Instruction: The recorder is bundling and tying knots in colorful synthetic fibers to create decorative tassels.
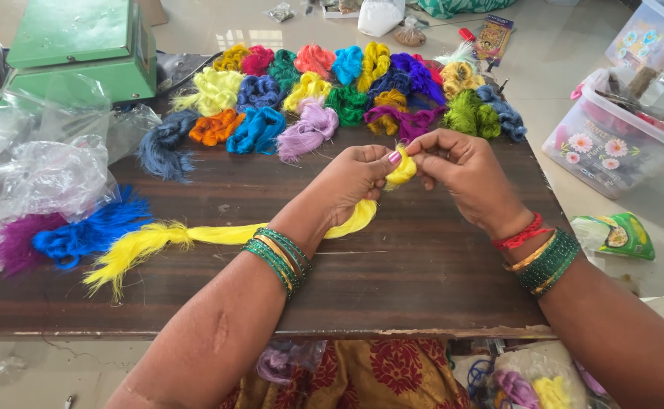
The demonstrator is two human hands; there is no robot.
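Head view: a yellow thread hank (pixel 196 235) is pinched at its folded end between the fingertips of the left hand (pixel 355 178) and the right hand (pixel 461 170), which are pressed close together above the dark wooden table (pixel 423 280). From that pinch the hank's long axis is laid back under the left wrist and out to the left, so its loose tail is nearer the left arm. Many coloured thread bundles (pixel 332 91) are spread just beyond both hands.

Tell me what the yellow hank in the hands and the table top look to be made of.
Yellow hank: fine glossy thread, silk-like or synthetic; loose strands fray at its end. Both the left hand and right hand grip it. Table top: dark wood or wood-look laminate, streaked grain, chipped front edge.
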